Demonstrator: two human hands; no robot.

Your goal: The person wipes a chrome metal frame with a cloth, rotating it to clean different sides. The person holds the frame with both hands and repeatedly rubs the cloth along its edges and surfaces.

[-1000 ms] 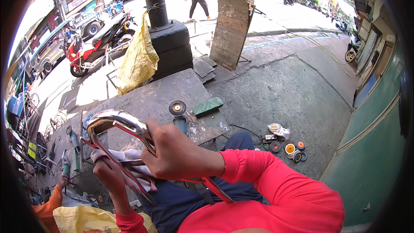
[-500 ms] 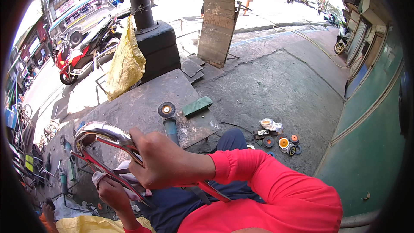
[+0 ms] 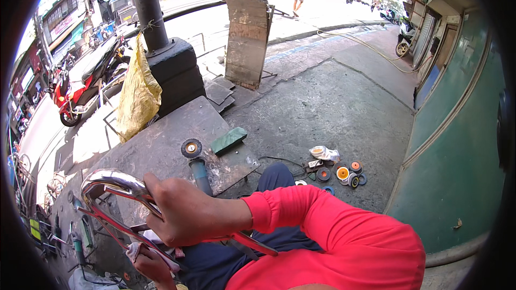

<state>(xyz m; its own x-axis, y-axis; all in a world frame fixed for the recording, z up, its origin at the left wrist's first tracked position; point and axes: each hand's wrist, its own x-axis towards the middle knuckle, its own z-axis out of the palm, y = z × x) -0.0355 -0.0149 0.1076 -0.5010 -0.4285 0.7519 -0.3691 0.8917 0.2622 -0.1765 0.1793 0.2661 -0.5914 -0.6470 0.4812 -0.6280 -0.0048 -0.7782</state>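
Note:
A shiny chrome frame of bent metal tube lies slantwise across my lap, its curved end to the left and straight rails toward my body. My right hand is closed round the upper tube near the bend. Lower down, my left hand is closed on a pale pinkish cloth, which touches the lower rail. Part of the frame hides behind my right hand and forearm. Just beyond lies a green angle grinder with a dark round wheel, and a green block sits beside it.
Several grinding discs and a white cloth bundle lie on the floor at right. A black post base, yellow sack and upright wooden board stand ahead. Tools clutter the left; a green wall rises at right.
The whole view has shifted, so the surroundings sit farther left. My left hand with the cloth has moved along the lower rail toward my body. My right hand keeps its grip on the tube.

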